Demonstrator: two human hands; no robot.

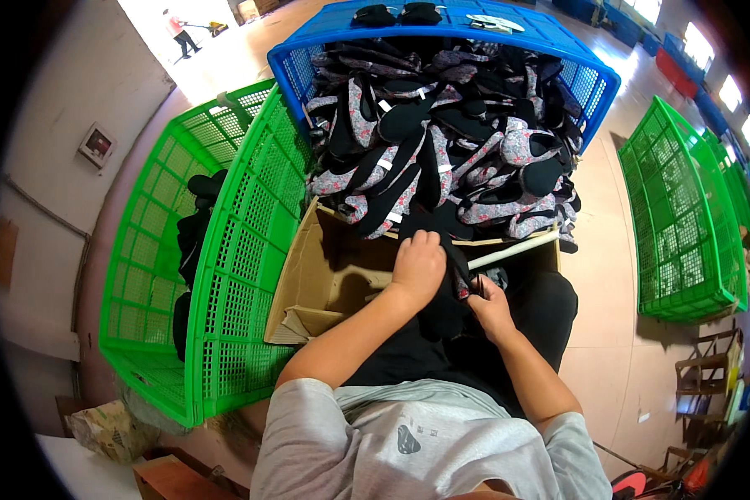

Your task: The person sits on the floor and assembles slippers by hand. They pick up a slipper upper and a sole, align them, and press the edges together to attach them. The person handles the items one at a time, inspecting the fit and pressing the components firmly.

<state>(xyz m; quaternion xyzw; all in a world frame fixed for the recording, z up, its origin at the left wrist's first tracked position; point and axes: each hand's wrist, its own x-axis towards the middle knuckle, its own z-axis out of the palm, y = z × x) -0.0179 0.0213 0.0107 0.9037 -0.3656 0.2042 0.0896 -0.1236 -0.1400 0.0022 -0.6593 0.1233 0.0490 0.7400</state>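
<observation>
My left hand (419, 267) is closed over a black slipper (442, 312) above my lap, its fingers gripping the dark fabric. A bit of red floral lining shows along the slipper's right edge. There my right hand (492, 308) is pinched, with a small dark thing at its fingertips that I cannot make out. Just beyond my hands, a heap of slippers (442, 171) with black soles and grey floral fabric fills a blue plastic crate (596, 87). A cardboard box (296, 279) stands open between the crate and my lap, with a white rod (517, 248) lying across its right side.
At my left stands a green crate (246, 275) with dark items inside. Other green crates (683, 225) stand on the floor to the right. Black slippers (421, 13) and a pale item (496, 23) rest on the blue crate's far ledge. A person (177, 33) is far off.
</observation>
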